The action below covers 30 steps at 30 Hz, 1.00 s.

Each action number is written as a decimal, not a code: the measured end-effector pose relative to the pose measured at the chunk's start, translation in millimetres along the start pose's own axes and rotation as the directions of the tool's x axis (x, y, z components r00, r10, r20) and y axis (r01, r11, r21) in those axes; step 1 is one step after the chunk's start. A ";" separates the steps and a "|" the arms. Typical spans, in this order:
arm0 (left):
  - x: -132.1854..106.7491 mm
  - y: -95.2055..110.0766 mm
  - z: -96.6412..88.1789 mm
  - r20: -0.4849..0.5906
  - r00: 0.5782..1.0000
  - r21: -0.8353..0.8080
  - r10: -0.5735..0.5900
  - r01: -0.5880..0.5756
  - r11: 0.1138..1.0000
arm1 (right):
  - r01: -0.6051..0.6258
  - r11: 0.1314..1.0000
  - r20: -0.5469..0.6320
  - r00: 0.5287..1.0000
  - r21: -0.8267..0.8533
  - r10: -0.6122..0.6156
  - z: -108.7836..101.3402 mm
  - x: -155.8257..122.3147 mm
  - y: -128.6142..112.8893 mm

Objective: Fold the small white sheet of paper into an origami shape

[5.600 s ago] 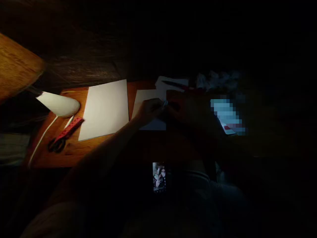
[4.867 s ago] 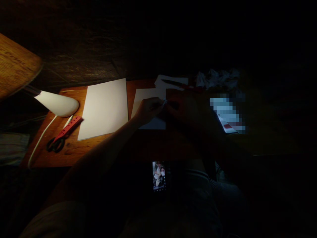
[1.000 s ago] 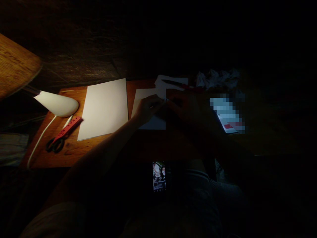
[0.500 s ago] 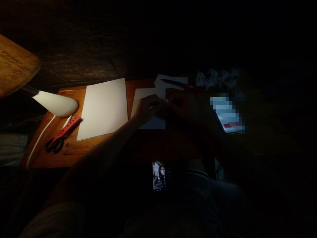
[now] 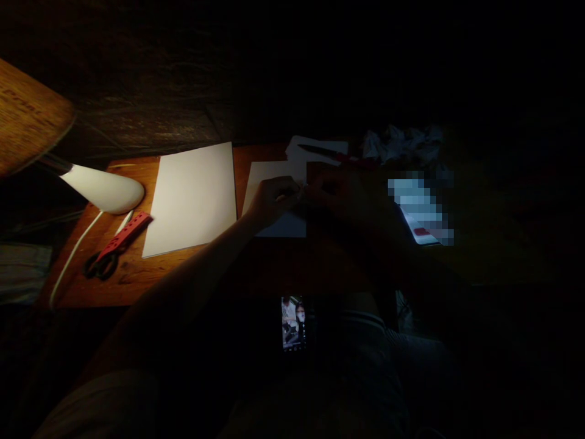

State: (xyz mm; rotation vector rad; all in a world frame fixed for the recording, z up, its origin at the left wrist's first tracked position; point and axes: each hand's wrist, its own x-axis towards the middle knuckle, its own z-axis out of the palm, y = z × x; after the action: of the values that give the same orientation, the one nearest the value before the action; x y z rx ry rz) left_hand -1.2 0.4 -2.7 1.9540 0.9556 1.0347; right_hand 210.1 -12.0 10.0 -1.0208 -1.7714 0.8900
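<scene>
From my head camera, my left hand (image 5: 274, 200) and right hand (image 5: 336, 189) meet fingertips over the small paper (image 5: 278, 201); their grip is lost in shadow. At nine o'clock lies a bigger sheet (image 5: 192, 198), a strip of bare table (image 5: 241, 183) between.

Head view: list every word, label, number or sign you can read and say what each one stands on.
None can be read for sure.
Wooden lamp shade: dark lettering, too blurred to read.
Lit screen on the right of the desk: pixelated, unreadable.
Phone at the near edge: shows a picture only, no legible text.
White sheets: blank.
</scene>
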 end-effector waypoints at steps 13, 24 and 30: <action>0.4 -0.3 -0.6 0.038 0.999 -0.003 0.016 -0.016 1.000 | -0.014 1.000 -0.036 0.999 0.000 0.014 -0.1 -1.0 -0.9; 0.6 1.5 -1.8 0.073 0.997 0.049 0.019 -0.022 0.999 | -0.023 1.000 -0.032 0.999 -0.017 0.023 4.4 0.0 -1.9; 0.2 0.0 -1.2 0.077 0.997 0.035 -0.010 0.007 0.999 | 0.001 1.000 -0.022 1.000 -0.011 -0.001 4.9 0.2 -4.3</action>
State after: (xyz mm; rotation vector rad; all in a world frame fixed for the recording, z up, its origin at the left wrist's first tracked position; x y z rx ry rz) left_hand -2.1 0.9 -2.1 2.0017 0.9441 0.9367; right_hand 204.3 -14.3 12.0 -1.0329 -1.7600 0.8664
